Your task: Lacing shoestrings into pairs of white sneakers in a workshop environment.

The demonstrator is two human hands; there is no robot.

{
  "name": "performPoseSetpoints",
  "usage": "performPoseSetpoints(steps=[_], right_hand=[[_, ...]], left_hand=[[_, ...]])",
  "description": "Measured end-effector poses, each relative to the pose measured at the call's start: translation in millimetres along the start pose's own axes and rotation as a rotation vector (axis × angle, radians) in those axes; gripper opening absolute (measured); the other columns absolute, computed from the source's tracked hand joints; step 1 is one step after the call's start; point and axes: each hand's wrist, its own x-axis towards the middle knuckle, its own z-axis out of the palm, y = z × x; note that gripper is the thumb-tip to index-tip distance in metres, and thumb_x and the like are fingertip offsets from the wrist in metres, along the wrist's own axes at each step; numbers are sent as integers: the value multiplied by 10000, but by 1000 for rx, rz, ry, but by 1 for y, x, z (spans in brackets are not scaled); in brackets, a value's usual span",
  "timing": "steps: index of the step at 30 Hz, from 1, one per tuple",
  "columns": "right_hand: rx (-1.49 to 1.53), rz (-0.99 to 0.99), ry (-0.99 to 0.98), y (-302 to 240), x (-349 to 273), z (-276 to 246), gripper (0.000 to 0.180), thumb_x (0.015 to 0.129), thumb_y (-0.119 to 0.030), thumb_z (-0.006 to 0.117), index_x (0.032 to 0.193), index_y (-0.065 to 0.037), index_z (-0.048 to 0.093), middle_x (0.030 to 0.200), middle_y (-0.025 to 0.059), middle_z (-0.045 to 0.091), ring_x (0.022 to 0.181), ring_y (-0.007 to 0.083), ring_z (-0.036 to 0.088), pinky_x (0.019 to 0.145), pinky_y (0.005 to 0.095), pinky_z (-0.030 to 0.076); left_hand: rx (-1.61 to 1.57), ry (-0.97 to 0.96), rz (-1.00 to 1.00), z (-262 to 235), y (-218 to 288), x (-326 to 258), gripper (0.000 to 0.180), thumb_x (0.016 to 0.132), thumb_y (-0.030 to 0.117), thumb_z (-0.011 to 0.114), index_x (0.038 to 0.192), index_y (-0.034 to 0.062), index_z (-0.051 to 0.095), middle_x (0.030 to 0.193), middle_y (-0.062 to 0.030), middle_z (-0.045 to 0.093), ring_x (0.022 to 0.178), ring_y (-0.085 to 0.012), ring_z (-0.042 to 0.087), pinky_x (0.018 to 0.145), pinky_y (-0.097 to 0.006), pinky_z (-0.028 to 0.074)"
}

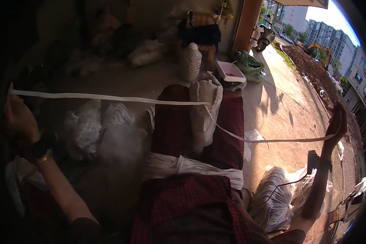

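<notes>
Pale shoe [204, 116] on the dark red checked cloth [173, 134] over the person's lap, its long axis lying roughly from 12 to 6 o'clock; further directions are read from the shoe. A flat white lace [105, 96] meets the upper part of the shoe and spans both sides: the run toward 9 o'clock is nearly straight, while that toward 3 o'clock sags before levelling out. The left hand [21, 116], at 9 o'clock, is raised and grips the lace near the fingertips. The right hand [337, 122], at 3 o'clock, holds the opposite run; shadow hides the exact set of its fingers. Each wrist bears a dark band, the left also a gold bracelet [44, 159]; a black cable [286, 184] trails from the right. At 6 o'clock, a tied bundle [191, 166] of white laces lies across the lap. Beyond the shoe are a clear bottle [190, 65] toward 11 o'clock, a chair [209, 49] draped with dark blue cloth at 12, and a white box [231, 72] at 1, with a green bag [250, 67] just beside it. Filled clear bags [87, 126] lie toward 9 o'clock, and white-filled bags [272, 199] toward 5. Far off at 2 o'clock, a yellow excavator [322, 51] stands by heaped earth [309, 67].
</notes>
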Motion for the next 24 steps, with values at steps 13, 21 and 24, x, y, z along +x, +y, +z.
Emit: performPoseSetpoints(steps=[13,21,24], right_hand=[[654,318,-701,-165,-134,211,99,863,-88,697,928,-13,690,780,86,693,711,131,649,657,290,502],[586,170,-717,-184,-119,214,129,780,-20,685,900,-14,638,724,113,614,651,208,623,607,340,474],[514,54,-809,-188,-113,219,155,765,-9,648,912,-13,598,712,71,557,673,91,515,602,296,434]], left_hand=[[-1429,-909,-747,134,326,-196,276,973,223,670,1111,-11,717,938,-76,703,801,-116,671,677,-238,569],[-1373,-980,-865,140,348,-220,267,953,208,701,1122,3,718,929,-44,693,766,-80,635,677,-227,544],[-1437,-1035,-968,136,354,-219,263,951,198,703,1130,5,710,909,-33,706,747,-74,640,685,-225,547]])
